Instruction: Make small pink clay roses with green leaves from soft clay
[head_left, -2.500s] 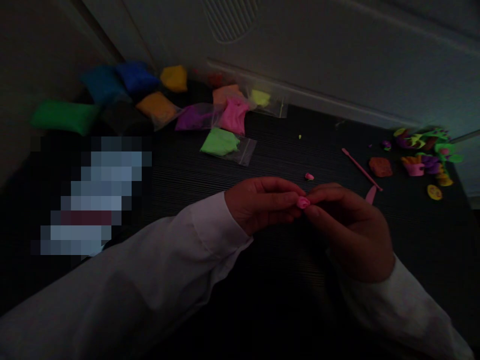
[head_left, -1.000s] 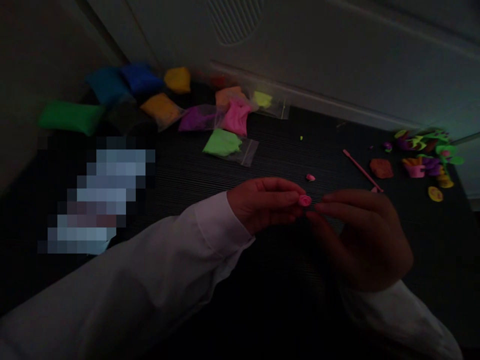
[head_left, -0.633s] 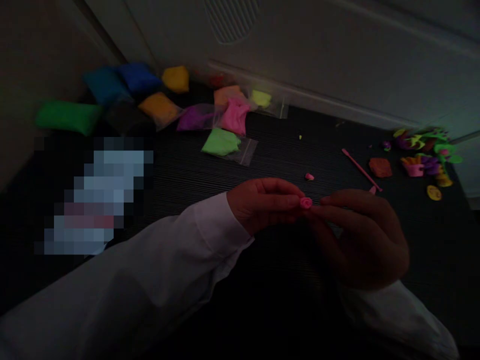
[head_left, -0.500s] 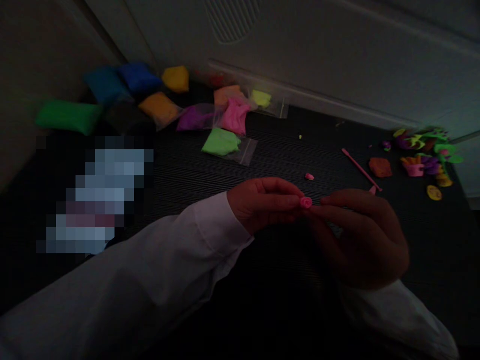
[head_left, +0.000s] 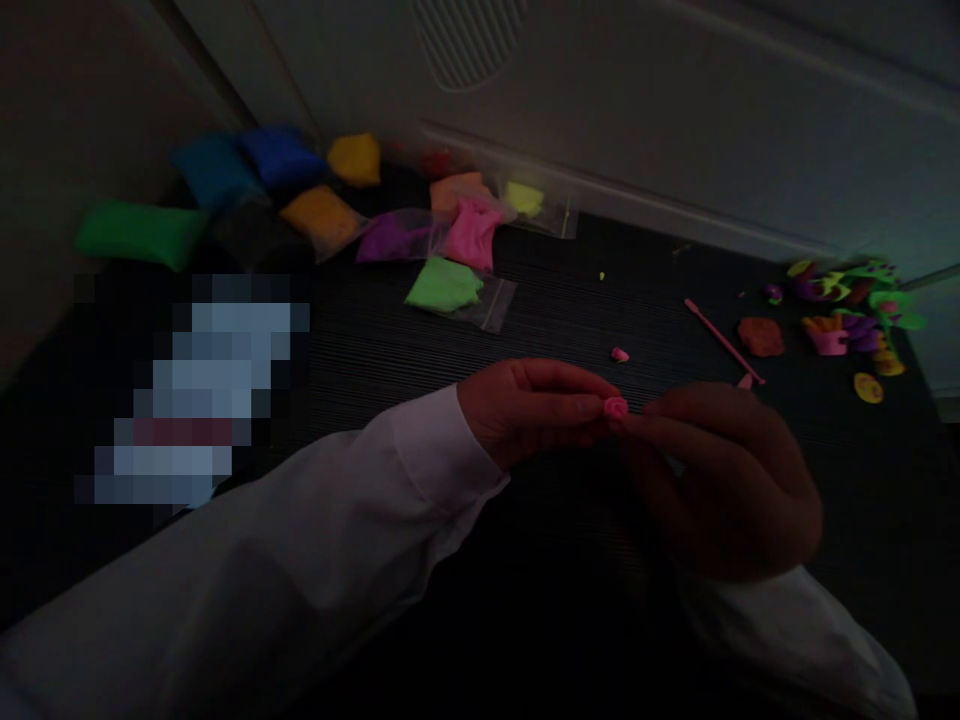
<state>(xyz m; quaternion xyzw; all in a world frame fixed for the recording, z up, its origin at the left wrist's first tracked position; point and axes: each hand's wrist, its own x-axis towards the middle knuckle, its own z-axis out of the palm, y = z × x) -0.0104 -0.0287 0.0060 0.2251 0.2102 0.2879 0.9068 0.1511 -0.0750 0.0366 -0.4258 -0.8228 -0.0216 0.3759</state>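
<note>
A small pink clay rose (head_left: 616, 409), with a spiral of petals, is held up over the dark table. My left hand (head_left: 529, 405) pinches its left side between thumb and fingers. From the right, my right hand (head_left: 739, 470) meets the rose's edge with its fingertips pressed together; the hand is in shadow. Just beyond the rose lies a small pink clay piece (head_left: 619, 355). A thin pink modelling tool (head_left: 724, 340) rests farther right, beside a reddish-brown clay lump (head_left: 760, 337).
Bags of coloured clay lie at the back left, among them a light green bag (head_left: 444, 286), a pink bag (head_left: 474, 232) and a dark green bag (head_left: 141, 234). Small finished clay figures (head_left: 827, 335) cluster at far right. A pixelated bright patch (head_left: 210, 390) covers something at left.
Both hands and the rose sit very slightly farther right in view, with the whole scene shifted a little the same way. The grip on the rose looks nearly the same.
</note>
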